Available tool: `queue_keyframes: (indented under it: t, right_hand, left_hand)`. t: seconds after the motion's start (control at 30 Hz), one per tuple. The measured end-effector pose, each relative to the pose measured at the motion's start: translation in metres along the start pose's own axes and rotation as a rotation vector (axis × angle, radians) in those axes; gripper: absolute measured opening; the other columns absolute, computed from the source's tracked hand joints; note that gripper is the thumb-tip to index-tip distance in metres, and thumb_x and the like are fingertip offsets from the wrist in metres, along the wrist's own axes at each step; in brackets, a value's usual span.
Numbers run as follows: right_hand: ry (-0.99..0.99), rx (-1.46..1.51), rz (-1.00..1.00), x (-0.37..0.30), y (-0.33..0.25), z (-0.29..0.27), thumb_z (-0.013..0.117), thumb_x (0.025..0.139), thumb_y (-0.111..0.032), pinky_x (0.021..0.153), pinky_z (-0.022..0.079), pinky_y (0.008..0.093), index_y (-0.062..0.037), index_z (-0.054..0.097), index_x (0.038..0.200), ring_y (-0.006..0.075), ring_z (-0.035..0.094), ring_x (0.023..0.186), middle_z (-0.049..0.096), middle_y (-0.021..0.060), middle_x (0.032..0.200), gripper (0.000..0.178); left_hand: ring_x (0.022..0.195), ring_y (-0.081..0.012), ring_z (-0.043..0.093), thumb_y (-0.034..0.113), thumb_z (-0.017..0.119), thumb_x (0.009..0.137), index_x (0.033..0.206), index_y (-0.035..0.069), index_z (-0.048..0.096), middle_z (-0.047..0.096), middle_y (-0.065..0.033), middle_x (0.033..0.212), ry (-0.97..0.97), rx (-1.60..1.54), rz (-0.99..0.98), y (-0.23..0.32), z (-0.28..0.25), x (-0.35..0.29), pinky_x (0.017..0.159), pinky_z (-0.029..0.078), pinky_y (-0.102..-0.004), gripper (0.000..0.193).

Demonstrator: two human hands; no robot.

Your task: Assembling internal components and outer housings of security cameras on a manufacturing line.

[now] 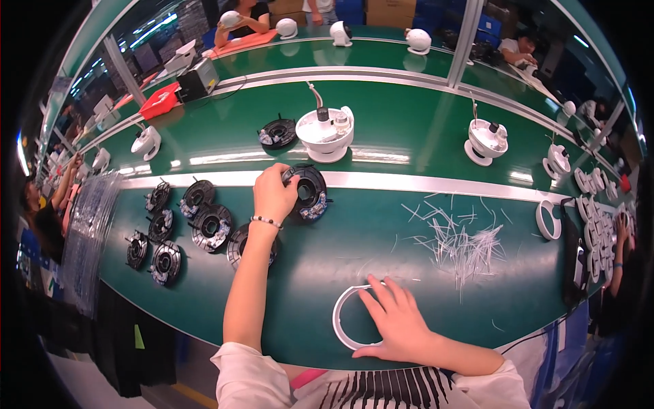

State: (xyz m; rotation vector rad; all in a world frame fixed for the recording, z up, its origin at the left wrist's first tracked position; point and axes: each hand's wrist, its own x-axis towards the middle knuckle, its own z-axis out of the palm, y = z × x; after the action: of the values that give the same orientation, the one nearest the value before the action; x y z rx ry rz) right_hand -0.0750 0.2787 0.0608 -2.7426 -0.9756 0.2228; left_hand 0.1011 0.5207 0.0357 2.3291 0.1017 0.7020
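Observation:
My left hand (275, 196) is closed on the edge of a black round plastic housing (310, 194) with a central hole and blue-white pieces at its lower rim. It holds this at the far side of the near bench. Nearer to me, my right hand (395, 324) spans a white plastic ring (338, 320), thumb at its near edge and fingers at its far edge. The palm hides the ring's right side. To the left of my forearm lie several similar black housings (211, 227), one partly covered by that arm.
A pile of thin clear strips (463, 245) lies to the right. On the raised green conveyor stand white bowl-shaped bases (325, 136) with wires and another black housing (277, 133). Another white ring (547, 219) and a black pouch (576, 259) are at the right edge. Co-workers sit beyond.

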Motion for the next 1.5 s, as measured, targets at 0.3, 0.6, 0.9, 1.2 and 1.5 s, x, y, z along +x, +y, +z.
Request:
queue_keyframes:
  t: [0.3,0.6,0.9,1.2,1.5]
  right_hand:
    - [0.089,0.059,0.172,0.002,-0.022,0.006,0.075,0.047,-0.05,0.09,0.027,0.0509,0.0031,0.022,0.127,0.0438,0.03,0.111,0.025,0.0288,0.125,0.11]
    - [0.868,1.226,0.166,0.042,0.041,-0.017,0.079,0.053,-0.018,0.098,0.026,0.0357,0.0025,0.005,0.131,0.0268,0.029,0.12,0.02,0.0202,0.131,0.109]
    - [0.816,0.761,0.109,0.042,0.068,0.01,0.081,0.051,-0.027,0.1,0.022,0.0366,0.0049,0.006,0.131,0.0298,0.025,0.123,0.02,0.0243,0.132,0.114]
    - [0.621,0.945,-0.044,0.05,0.065,-0.003,0.084,0.044,-0.03,0.1,0.023,0.038,0.002,0.005,0.132,0.0332,0.027,0.123,0.022,0.0241,0.133,0.123]
    - [0.526,0.395,-0.067,0.055,0.056,-0.001,0.08,0.047,-0.03,0.098,0.024,0.0432,-0.0015,0.013,0.132,0.0388,0.021,0.122,0.017,0.0218,0.134,0.112]
  left_hand:
    - [0.07,-0.0274,0.06,0.011,0.058,0.074,0.087,-0.003,0.053,0.061,-0.0169,0.077,0.182,-0.365,-0.019,0.01,0.004,0.0,0.064,0.045,-0.0323,0.02]
    - [0.082,-0.0116,0.055,0.001,0.052,0.08,0.101,-0.002,0.039,0.057,-0.0111,0.093,-0.226,-1.083,-0.172,0.058,0.044,-0.065,0.071,0.044,-0.0224,0.025]
    - [0.125,-0.0279,0.023,0.02,0.061,0.054,0.135,0.012,0.011,0.025,-0.009,0.134,-1.279,-1.821,-0.438,0.072,0.022,-0.096,0.101,0.02,-0.0441,0.095]
    - [0.109,-0.0299,0.045,0.057,0.029,0.081,0.122,0.005,0.038,0.046,-0.0153,0.119,-1.045,-1.932,-0.871,0.062,0.04,-0.095,0.094,0.034,-0.0445,0.067]
    - [0.106,-0.024,0.047,0.051,0.025,0.085,0.12,0.006,0.041,0.048,-0.0108,0.116,-0.933,-1.963,-0.897,0.064,0.049,-0.102,0.092,0.038,-0.0379,0.06]
